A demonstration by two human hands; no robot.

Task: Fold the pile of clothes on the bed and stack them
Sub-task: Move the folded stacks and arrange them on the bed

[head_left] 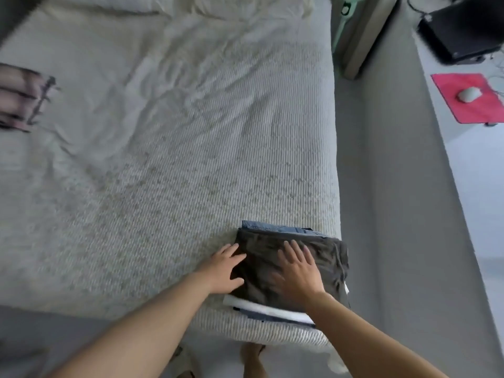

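The stack of folded clothes (pixel 293 271) sits at the near right corner of the bed (pixel 177 173), down at about five o'clock in the view. A dark olive garment (pixel 324 257) lies on top, with a denim piece (pixel 272 225) poking out at the stack's twelve o'clock edge and white and blue layers (pixel 270 311) showing at its six o'clock side.

The right hand (pixel 298 271) lies flat on the top garment, fingers spread and pointing toward twelve o'clock, pressing it down. The left hand (pixel 225 268) is open too, fingers loosely extended against the stack's nine o'clock edge, thumb near the lower corner; it looks to be squaring that side.

The worry from here is the position. The stack's three o'clock edge hangs right at the mattress edge, perhaps slightly over it, with bare floor (pixel 381 214) beyond. A firm smoothing stroke or a push from the left hand toward three o'clock could slide the whole lot off. The layers are also not aligned, so pressing on one side may skew them or let the top garment creep loose.

Well apart, at nine o'clock by the left border, lies a blurred striped garment (pixel 21 96), seemingly unfolded, so I judge the job unfinished; adding to this stack makes it taller and tippier. At two o'clock, across the floor, a desk (pixel 463 165) holds a pink pad (pixel 450 105), a mouse (pixel 468 94) and a black device (pixel 461 31).
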